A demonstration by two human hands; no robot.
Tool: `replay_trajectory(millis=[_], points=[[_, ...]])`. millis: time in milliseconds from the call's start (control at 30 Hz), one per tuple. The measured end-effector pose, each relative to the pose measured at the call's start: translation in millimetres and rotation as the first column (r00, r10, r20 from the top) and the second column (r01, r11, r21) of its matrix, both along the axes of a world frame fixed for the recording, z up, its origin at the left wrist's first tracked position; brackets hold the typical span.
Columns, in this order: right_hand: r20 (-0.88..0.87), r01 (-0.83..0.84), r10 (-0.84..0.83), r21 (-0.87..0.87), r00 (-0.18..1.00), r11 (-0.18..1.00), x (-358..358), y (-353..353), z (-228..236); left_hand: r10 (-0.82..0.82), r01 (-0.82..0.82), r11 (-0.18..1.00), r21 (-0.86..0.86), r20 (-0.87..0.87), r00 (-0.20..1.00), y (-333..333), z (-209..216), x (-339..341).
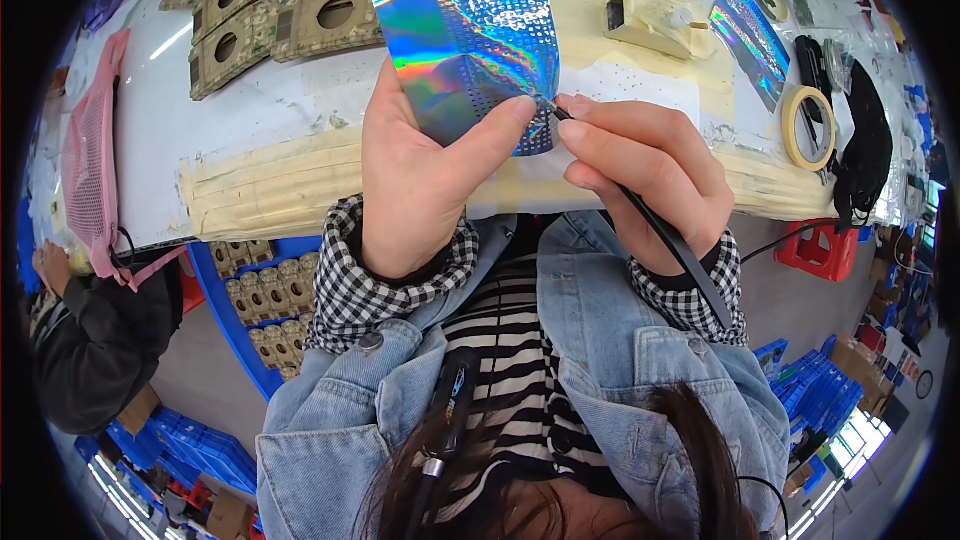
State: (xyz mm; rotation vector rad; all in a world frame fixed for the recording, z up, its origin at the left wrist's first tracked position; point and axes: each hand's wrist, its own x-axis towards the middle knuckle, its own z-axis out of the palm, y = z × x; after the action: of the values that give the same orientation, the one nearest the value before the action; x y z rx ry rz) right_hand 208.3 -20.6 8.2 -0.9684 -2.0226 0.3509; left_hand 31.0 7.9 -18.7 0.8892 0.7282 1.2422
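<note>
Pinching iridescent sheet (470, 30) in left hand (415, 165), grip between thumb (500, 128) and hidden fingers, sheet raised over worktop (150, 160); right hand (660, 165), grip round slim black tool (680, 250), tip at sheet's right edge beside left thumb; springy sheet may buckle if thumb slackens, throwing tip off; overpressing could tear sheet or prick thumb

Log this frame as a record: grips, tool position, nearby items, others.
left grip: holds holographic sheet
right grip: holds slim black tool
tool tip: at sheet's right edge, near left thumb; contact unclear
upper left: camouflage-patterned pieces with round holes
right: tape roll
far left: another person's dark sleeve
</note>
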Motion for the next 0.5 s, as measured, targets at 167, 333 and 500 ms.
replay_trajectory(millis=[167, 333, 500], points=[[-0.018, 0.014, -0.015, -0.046, 1.000, 0.999, -3.0, -0.1, 6.0, 0.022, -0.020, 1.000, 0.024, -0.065, 0.998, -1.7, -1.6, 0.0], [-0.011, 0.024, -0.025, -0.039, 1.000, 0.999, -3.3, 0.9, 7.6, 0.017, -0.014, 0.999, 0.045, -0.061, 0.998, -1.3, -2.6, 0.4], [-0.020, 0.031, -0.031, -0.020, 0.999, 0.999, -4.6, 0.4, 5.4, -0.003, 0.005, 0.999, 0.033, -0.057, 0.998, -0.7, -2.2, -1.0]])
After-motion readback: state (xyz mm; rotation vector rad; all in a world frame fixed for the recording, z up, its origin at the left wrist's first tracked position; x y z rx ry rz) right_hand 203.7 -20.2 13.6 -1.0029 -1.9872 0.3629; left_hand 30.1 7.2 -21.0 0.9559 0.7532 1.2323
